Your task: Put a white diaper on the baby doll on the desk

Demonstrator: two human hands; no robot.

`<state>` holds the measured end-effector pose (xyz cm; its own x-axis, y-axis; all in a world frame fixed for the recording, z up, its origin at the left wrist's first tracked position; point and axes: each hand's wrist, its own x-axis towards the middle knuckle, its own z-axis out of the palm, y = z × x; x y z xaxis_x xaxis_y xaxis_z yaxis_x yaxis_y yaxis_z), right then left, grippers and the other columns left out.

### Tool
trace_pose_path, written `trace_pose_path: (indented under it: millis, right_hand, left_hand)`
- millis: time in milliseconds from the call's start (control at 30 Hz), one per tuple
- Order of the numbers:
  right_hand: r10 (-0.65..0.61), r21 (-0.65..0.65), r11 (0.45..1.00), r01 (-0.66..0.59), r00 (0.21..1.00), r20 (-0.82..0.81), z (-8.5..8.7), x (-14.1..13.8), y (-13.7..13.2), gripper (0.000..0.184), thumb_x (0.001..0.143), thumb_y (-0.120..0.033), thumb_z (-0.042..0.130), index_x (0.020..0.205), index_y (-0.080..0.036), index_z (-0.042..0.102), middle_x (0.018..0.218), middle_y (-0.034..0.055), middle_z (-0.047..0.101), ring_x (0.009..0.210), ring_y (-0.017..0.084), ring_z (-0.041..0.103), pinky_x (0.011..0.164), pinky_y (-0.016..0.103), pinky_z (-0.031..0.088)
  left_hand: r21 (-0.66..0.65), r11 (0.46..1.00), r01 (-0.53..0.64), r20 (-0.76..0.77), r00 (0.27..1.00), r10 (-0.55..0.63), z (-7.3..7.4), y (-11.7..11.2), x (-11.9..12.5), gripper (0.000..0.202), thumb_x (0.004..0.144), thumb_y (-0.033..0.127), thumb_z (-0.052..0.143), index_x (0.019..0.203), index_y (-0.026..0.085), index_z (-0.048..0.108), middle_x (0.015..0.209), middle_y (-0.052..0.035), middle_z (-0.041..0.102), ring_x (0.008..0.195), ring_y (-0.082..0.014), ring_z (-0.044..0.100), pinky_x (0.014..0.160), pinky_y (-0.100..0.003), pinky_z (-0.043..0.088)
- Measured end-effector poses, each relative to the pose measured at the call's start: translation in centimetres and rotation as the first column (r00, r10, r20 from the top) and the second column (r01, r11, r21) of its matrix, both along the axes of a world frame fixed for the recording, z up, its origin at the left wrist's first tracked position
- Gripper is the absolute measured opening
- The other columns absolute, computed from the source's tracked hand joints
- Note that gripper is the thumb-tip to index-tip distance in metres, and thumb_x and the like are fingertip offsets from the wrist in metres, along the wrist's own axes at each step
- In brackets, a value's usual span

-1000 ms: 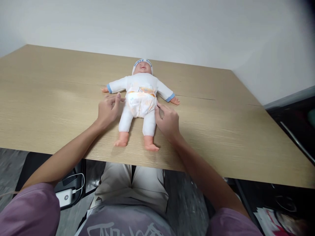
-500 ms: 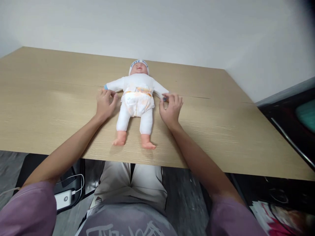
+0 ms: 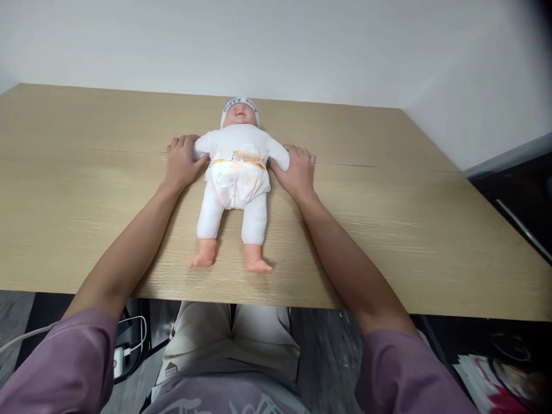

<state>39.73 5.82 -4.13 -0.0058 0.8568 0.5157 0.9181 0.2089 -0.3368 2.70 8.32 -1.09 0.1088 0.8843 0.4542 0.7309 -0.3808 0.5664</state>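
A baby doll (image 3: pixel 240 141) lies on its back on the wooden table (image 3: pixel 107 230), head towards the wall and feet towards me. It has white clothing, a white cap (image 3: pixel 240 102) with blue lettering, and a printed diaper (image 3: pixel 235 184) around its waist. My left hand (image 3: pixel 183 161) is wrapped round the end of the doll's arm on the left, thumb on the near side. On the other side my right hand (image 3: pixel 297 167) grips the other arm's end in the same way. Both of the doll's hands are hidden by mine.
A pale wall (image 3: pixel 276 52) runs behind the table. At the right stands a black object (image 3: pixel 517 190) by the table edge. Below, a white charger with a cable (image 3: pixel 118 362) rests on the left, and papers (image 3: pixel 478 374) lie low on the right.
Both hands have gone from pinching at the doll's sleeve ends to wrapping round its forearms. The blue sleeve ends are now covered. The view has shifted slightly.
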Motion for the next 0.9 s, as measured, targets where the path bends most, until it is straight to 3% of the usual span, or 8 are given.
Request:
trace_pose_path:
  millis: [200,533,900]
  right_hand:
    - [0.002,-0.016,1.000,-0.003,1.000,-0.024,-0.16,0.11,-0.04,0.070,0.114,-0.079,0.045,0.143,-0.020,0.068,0.141,0.0237,0.075,0.134,0.044,0.064,0.118,0.064,0.048]
    - [0.028,-0.021,0.999,-0.029,0.999,-0.039,-0.11,0.14,-0.08,0.069,0.115,-0.078,0.045,0.145,-0.019,0.066,0.143,0.0247,0.072,0.135,0.045,0.062,0.119,0.065,0.050]
    - [0.014,-0.002,1.000,-0.014,0.999,-0.038,-0.69,0.19,0.20,0.074,0.114,-0.082,0.041,0.144,-0.019,0.066,0.140,0.0245,0.073,0.133,0.044,0.064,0.118,0.064,0.051]
  left_hand:
    - [-0.030,1.000,-0.004,-0.019,1.000,0.004,-0.18,-0.06,-0.11,0.071,0.097,0.072,0.071,0.151,0.026,0.068,0.157,-0.0227,0.068,0.153,-0.0532,0.049,0.134,-0.066,0.028]
    - [-0.010,0.995,-0.097,-0.034,0.995,0.097,-0.48,-0.23,-0.04,0.068,0.095,0.076,0.073,0.143,0.027,0.073,0.144,-0.0205,0.074,0.151,-0.0521,0.051,0.133,-0.062,0.031]
    - [-0.025,0.995,-0.102,-0.045,0.994,0.101,-0.93,0.20,-0.33,0.072,0.097,0.080,0.068,0.143,0.025,0.072,0.152,-0.0227,0.071,0.153,-0.0536,0.050,0.136,-0.065,0.026]
